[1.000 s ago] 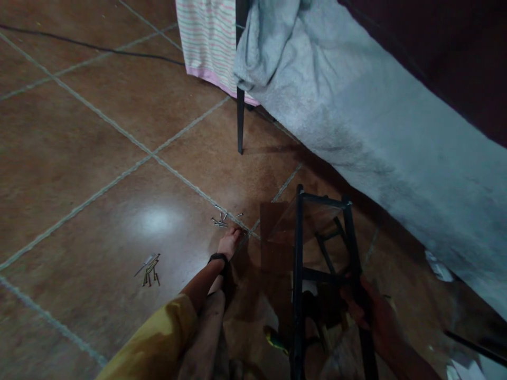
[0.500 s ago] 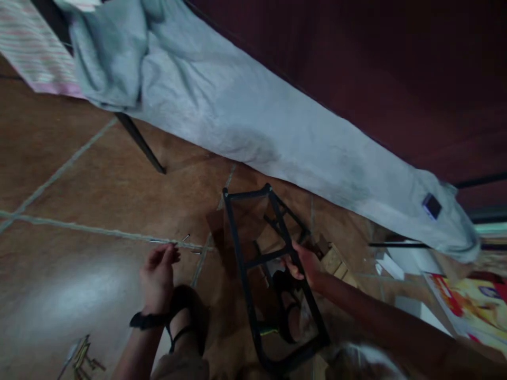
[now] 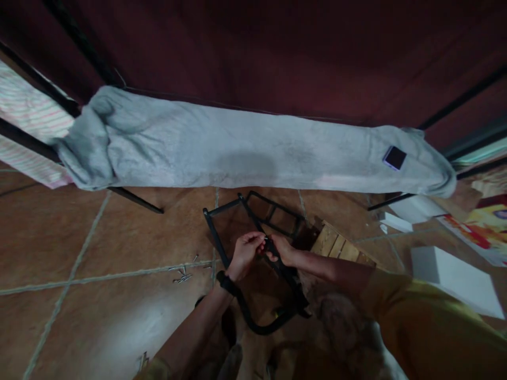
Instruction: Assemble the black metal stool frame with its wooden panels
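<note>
Holding the black frame [image 3: 253, 248] on the floor [image 3: 99, 248] below the bed [image 3: 237, 153], we pinch a small screw, left hand [image 3: 244, 254], right hand [image 3: 282, 249], fingers together; frame seems stiff, best gripped by its bars.

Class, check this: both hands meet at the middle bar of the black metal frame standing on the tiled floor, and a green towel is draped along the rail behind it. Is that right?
Not quite: the towel is pale grey, not green, as the head view shows. The rest holds: the left hand and right hand meet at the middle bar of the black metal frame on the tiled floor, and the towel hangs along the rail behind it.
</note>
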The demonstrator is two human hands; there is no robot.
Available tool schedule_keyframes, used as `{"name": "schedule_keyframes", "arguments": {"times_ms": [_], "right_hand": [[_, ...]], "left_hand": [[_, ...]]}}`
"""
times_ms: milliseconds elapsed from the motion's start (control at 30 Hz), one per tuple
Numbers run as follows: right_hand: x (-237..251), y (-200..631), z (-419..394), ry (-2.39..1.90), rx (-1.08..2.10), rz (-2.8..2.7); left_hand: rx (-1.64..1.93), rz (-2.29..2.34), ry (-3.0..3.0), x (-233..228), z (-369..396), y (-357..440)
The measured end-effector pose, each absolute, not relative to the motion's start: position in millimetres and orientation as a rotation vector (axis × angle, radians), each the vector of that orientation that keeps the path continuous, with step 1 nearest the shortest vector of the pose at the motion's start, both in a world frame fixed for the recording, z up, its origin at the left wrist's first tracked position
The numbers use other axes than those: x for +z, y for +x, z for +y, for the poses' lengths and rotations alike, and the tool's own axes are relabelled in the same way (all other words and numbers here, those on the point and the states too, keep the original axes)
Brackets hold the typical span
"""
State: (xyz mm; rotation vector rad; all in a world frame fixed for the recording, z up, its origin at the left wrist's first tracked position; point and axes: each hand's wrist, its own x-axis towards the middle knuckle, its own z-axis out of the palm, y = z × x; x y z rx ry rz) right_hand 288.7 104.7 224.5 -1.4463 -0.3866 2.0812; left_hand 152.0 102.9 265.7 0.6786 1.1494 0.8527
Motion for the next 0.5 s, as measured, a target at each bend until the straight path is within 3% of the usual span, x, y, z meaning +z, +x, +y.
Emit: {"name": "schedule_keyframes", "arguments": {"times_ms": [500], "right_hand": [[226.5,289.9,107.9,-1.434,2.059,-0.358]], "left_hand": [[0.634,1.409,0.976,254.6,117.2,170.8]]}}
